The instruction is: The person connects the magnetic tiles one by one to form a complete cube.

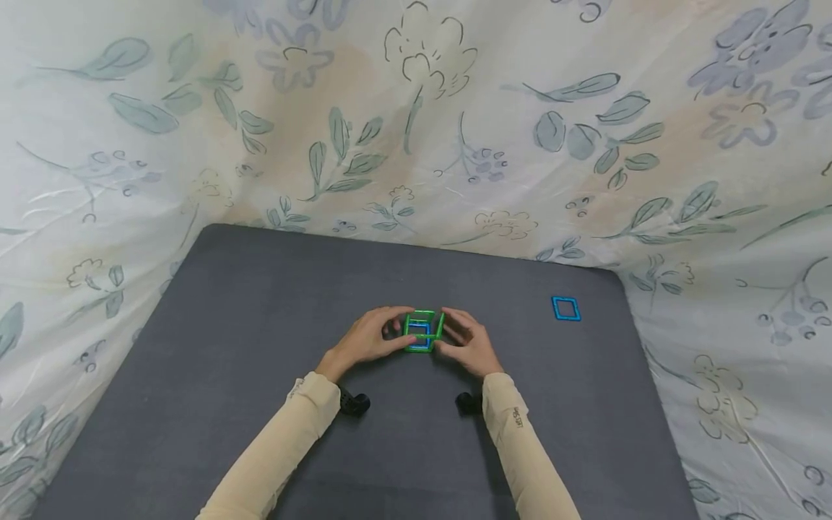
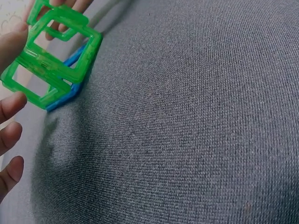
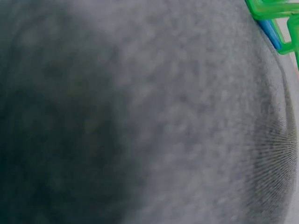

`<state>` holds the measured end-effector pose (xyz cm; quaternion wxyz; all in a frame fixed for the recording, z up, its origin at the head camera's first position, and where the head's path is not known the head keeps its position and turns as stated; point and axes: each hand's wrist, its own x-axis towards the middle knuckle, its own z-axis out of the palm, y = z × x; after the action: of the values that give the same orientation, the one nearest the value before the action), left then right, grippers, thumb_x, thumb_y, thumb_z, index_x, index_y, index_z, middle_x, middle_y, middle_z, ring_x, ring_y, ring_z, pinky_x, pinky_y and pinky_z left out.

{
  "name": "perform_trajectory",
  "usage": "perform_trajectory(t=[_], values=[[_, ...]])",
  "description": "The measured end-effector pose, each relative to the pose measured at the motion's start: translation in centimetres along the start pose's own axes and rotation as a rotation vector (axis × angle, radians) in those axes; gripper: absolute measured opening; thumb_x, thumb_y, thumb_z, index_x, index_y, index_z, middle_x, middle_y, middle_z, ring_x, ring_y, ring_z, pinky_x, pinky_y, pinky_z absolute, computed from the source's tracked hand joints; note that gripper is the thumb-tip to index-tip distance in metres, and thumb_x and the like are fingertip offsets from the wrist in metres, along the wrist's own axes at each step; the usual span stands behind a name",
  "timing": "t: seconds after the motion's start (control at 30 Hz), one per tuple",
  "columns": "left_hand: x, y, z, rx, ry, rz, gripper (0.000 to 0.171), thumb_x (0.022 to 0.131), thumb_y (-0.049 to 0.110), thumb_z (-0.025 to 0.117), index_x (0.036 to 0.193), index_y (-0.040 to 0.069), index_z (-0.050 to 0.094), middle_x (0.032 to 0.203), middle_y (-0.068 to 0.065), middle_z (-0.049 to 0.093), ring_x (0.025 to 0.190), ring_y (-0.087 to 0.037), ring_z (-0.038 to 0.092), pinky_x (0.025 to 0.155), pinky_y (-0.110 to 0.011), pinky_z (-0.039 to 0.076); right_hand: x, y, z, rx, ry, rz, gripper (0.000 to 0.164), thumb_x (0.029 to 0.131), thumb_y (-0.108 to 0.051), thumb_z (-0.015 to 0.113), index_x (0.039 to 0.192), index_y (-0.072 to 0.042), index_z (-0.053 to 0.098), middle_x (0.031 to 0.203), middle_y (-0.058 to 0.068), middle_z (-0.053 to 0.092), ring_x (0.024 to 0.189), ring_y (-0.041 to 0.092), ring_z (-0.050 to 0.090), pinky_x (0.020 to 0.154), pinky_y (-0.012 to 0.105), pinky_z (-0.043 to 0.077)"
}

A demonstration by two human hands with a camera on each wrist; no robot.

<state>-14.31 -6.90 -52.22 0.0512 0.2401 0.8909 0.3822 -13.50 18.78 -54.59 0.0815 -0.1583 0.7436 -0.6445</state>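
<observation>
A small box shape of hollow square magnetic tiles stands between my hands. Its walls are green tiles point(image 2: 86, 65), and a blue tile point(image 2: 70, 95) lies at its base on the cloth. My left hand point(image 1: 370, 336) holds the left side of the box, thumb at the near green wall and index finger at the far corner. On the right, my right hand point(image 1: 471, 347) grips an upright green tile point(image 1: 440, 326) by its edges, and that tile leans outward a little. The right wrist view catches only a corner of the green tiles point(image 3: 271, 8), with no fingers visible.
A loose blue square tile point(image 1: 555, 308) lies flat to the right, near the far right corner of the dark grey table point(image 1: 273, 289). Behind the table and along its sides hangs a floral curtain point(image 1: 416, 202). Both wrists carry black camera mounts point(image 1: 354, 404).
</observation>
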Motion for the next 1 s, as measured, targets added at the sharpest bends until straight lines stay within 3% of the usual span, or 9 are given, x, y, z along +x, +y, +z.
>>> perform_trajectory(t=[0.2,0.43,0.73,1.0], values=[[0.1,0.0,-0.2,-0.014,-0.014,-0.013,0.056,0.093,0.038,0.077,0.143,0.018,0.061,0.097,0.0,0.066,0.078,-0.015,0.056,0.072,-0.026,0.046,0.1,0.1,-0.4,0.049,-0.024,0.01,0.068,0.086,0.014,0.071,0.149,0.011,0.044,0.15,0.029,0.044,0.144,0.048,0.041,0.111,0.029,0.045],[0.3,0.0,-0.4,-0.009,-0.031,-0.023,0.056,0.093,0.038,0.076,0.144,0.02,0.06,0.096,0.002,0.066,0.076,-0.014,0.056,0.071,-0.025,0.045,0.3,0.1,-0.5,0.036,-0.123,0.075,0.073,0.087,0.01,0.073,0.153,0.003,0.042,0.154,0.025,0.043,0.146,0.044,0.041,0.113,0.029,0.044],[0.2,-0.1,-1.4,0.023,-0.107,-0.007,0.07,0.091,0.039,0.078,0.152,0.016,0.052,0.098,0.001,0.066,0.077,-0.013,0.054,0.068,-0.026,0.044,1.1,0.2,-0.1,-0.12,-0.144,0.17,0.082,0.082,0.0,0.083,0.154,-0.009,0.046,0.143,0.02,0.057,0.129,0.037,0.06,0.102,0.032,0.055],[0.0,-0.5,-1.8,0.061,-0.079,0.003,0.067,0.088,0.043,0.079,0.148,0.021,0.057,0.094,0.002,0.065,0.077,-0.014,0.055,0.069,-0.026,0.044,1.5,-0.2,0.2,-0.293,-0.102,0.183,0.077,0.079,-0.012,0.088,0.149,-0.013,0.054,0.13,0.014,0.067,0.119,0.029,0.063,0.094,0.039,0.057]])
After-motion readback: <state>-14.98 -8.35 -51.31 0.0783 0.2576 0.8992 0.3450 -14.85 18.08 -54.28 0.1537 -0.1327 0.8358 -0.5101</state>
